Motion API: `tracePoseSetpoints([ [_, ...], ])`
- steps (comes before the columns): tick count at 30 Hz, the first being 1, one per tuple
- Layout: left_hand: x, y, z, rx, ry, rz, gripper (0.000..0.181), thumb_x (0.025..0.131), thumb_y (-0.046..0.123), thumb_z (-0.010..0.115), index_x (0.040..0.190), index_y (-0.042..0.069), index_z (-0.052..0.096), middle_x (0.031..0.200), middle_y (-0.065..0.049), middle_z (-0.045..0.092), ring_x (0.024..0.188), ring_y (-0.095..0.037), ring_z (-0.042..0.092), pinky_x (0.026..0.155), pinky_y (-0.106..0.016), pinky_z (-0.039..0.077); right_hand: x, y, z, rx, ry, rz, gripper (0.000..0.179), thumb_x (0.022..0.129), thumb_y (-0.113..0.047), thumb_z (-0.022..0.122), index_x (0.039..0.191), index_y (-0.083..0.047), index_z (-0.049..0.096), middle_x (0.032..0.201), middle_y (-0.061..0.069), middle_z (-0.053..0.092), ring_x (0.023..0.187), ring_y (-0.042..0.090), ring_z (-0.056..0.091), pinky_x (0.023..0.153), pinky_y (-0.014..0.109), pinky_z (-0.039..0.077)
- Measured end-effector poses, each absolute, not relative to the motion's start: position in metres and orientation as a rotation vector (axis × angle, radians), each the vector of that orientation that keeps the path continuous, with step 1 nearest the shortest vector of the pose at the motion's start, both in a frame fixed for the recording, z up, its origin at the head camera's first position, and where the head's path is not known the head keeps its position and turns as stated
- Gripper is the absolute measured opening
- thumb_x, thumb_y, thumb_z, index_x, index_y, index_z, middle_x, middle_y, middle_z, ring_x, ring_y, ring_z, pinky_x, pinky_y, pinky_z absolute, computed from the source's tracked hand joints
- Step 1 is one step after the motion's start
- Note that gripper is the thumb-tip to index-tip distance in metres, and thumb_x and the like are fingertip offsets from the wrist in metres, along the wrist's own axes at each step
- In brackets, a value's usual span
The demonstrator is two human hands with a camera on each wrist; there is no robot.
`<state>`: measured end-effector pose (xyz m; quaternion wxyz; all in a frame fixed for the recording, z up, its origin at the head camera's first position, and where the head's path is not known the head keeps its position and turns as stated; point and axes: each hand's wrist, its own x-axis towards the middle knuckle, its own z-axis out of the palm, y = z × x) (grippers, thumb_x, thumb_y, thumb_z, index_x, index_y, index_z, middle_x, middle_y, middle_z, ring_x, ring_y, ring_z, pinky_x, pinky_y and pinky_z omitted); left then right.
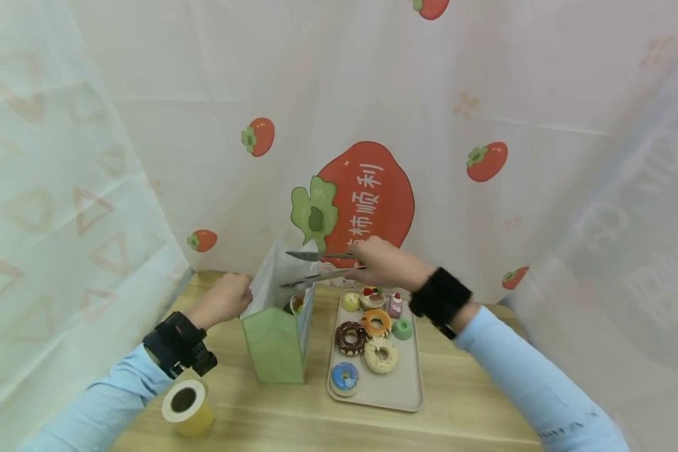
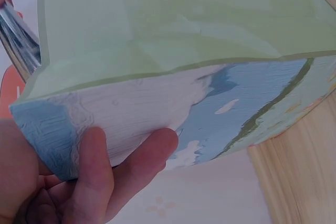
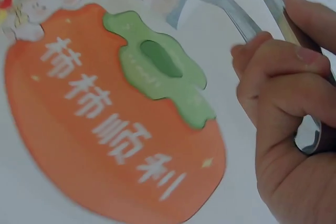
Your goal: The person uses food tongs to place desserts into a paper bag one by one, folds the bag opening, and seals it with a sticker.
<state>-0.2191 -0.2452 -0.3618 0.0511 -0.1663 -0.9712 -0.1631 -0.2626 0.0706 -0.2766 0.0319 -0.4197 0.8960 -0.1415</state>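
My left hand (image 1: 223, 300) grips the upper left edge of a green paper bag (image 1: 274, 348) that stands upright with its top open. In the left wrist view, fingers (image 2: 94, 166) lie against the bag's painted blue and white side; the thumb is hidden. My right hand (image 1: 387, 263) holds metal tongs (image 1: 305, 256) level over the bag's mouth, their two arms spread apart with nothing visible between the tips. Through the mouth shows part of a rounded item (image 1: 296, 304), its kind unclear. In the right wrist view, curled fingers (image 3: 289, 93) wrap the tongs (image 3: 236, 17).
Right of the bag lies a beige tray (image 1: 398, 392) bearing several toy doughnuts and small cakes, among them a blue doughnut (image 1: 344, 376) and a chocolate one (image 1: 350, 339). A roll of yellow tape (image 1: 192, 411) stands front left on the wooden table (image 1: 260, 417). Printed curtains hang behind and beside.
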Motion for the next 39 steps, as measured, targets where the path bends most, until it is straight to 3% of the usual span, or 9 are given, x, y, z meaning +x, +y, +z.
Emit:
tracePoseSetpoints([
  [5,-0.221,-0.245,-0.359,-0.498,-2.964,-0.493,0.01,0.087,-0.004,0.052,0.082,-0.001,0.059,0.068,-0.006,0.054,0.058,-0.017,0.053,0.054,-0.03,0.043,-0.237,0.122,-0.293,-1.23,2.77,-0.839,0.027,0.093,-0.015,0.068,0.119,-0.005,0.063,0.072,-0.002,0.049,0.057,0.008,0.04,0.056,0.023,0.033],
  [12,-0.222,-0.246,-0.36,-0.501,-2.97,-0.501,0.012,0.087,-0.005,0.051,0.093,-0.004,0.061,0.069,-0.006,0.054,0.059,-0.016,0.051,0.054,-0.03,0.041,-0.194,0.175,-0.337,-1.084,2.794,-1.007,0.015,0.094,-0.019,0.068,0.104,-0.009,0.065,0.072,-0.006,0.053,0.058,0.001,0.039,0.052,0.02,0.034],
  [18,-0.223,-0.247,-0.361,-0.512,-2.95,-0.504,0.017,0.086,-0.005,0.051,0.099,-0.005,0.062,0.068,-0.006,0.055,0.055,-0.015,0.053,0.054,-0.03,0.043,-0.173,0.205,-0.387,-0.876,2.685,-0.933,0.033,0.099,-0.03,0.06,0.114,0.0,0.065,0.079,-0.005,0.056,0.064,-0.001,0.044,0.056,0.021,0.038],
  [24,-0.224,-0.247,-0.362,-0.5,-2.959,-0.503,0.011,0.087,-0.005,0.051,0.087,-0.002,0.061,0.063,-0.005,0.055,0.051,-0.013,0.053,0.051,-0.029,0.042,-0.164,0.22,-0.44,-0.758,2.474,-0.961,0.035,0.099,-0.031,0.058,0.111,0.002,0.065,0.075,-0.007,0.054,0.058,0.0,0.041,0.053,0.02,0.036],
  [28,-0.223,-0.247,-0.363,-0.528,-2.942,-0.5,0.012,0.087,-0.005,0.05,0.088,-0.001,0.061,0.064,-0.003,0.051,0.054,-0.014,0.049,0.054,-0.03,0.041,-0.159,0.221,-0.469,-0.722,2.427,-0.974,0.034,0.098,-0.03,0.059,0.109,0.002,0.065,0.08,-0.004,0.06,0.061,0.0,0.043,0.055,0.021,0.037],
  [35,-0.222,-0.249,-0.359,-0.548,-2.907,-0.469,0.02,0.085,-0.006,0.051,0.07,0.006,0.054,0.06,-0.001,0.047,0.054,-0.015,0.046,0.055,-0.031,0.04,-0.159,0.21,-0.501,-0.731,2.464,-1.007,0.036,0.096,-0.028,0.064,0.111,0.005,0.063,0.084,0.0,0.064,0.065,-0.001,0.049,0.057,0.021,0.041],
  [39,-0.223,-0.249,-0.36,-0.53,-2.936,-0.454,0.017,0.085,-0.004,0.052,0.072,0.005,0.055,0.064,-0.002,0.048,0.058,-0.017,0.047,0.057,-0.033,0.041,-0.158,0.205,-0.513,-0.711,2.499,-1.019,0.03,0.095,-0.024,0.064,0.107,0.003,0.063,0.076,-0.005,0.057,0.058,-0.002,0.043,0.05,0.019,0.036],
])
